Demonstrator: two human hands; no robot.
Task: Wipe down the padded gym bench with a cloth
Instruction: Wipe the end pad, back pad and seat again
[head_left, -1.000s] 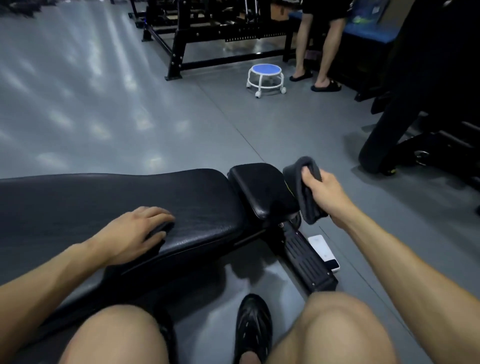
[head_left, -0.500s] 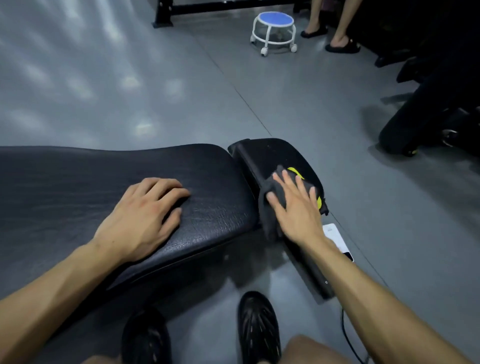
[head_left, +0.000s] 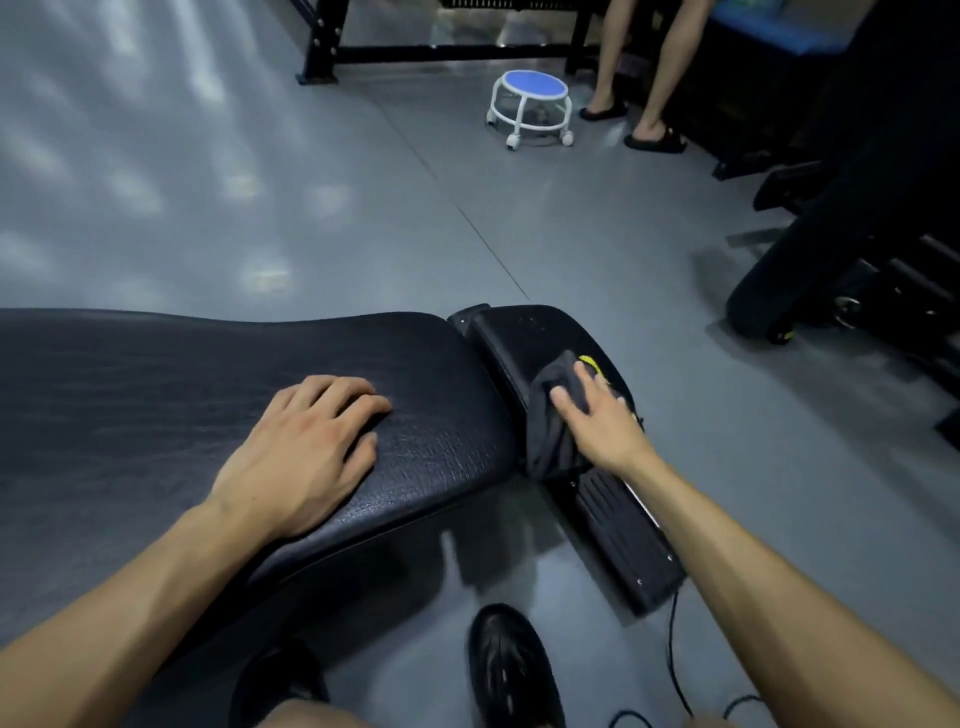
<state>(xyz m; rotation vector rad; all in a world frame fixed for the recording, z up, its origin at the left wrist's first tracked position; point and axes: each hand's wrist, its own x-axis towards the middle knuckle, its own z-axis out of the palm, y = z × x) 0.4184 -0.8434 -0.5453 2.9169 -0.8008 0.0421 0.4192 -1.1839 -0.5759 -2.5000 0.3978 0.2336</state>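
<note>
On the grey gym floor, head view, we list: one padded bench (head_left: 156, 395), black, its long pad running left to centre, with a smaller black seat pad (head_left: 530, 338) at its right end. We record our left hand (head_left: 306, 441) resting palm-down on the long pad, fingers loosely spread, holding nothing. We record our right hand (head_left: 597, 415) lying flat, fingers straight, pressing a dark cloth (head_left: 550, 431) onto the seat pad's near edge; the cloth hangs down its side. Also noted: a yellow mark (head_left: 589, 362) beside the fingertips, a black shoe (head_left: 511, 670) below, a blue-topped wheeled stool (head_left: 531, 106) far off, another person's legs (head_left: 644, 67) just beside it.
</note>
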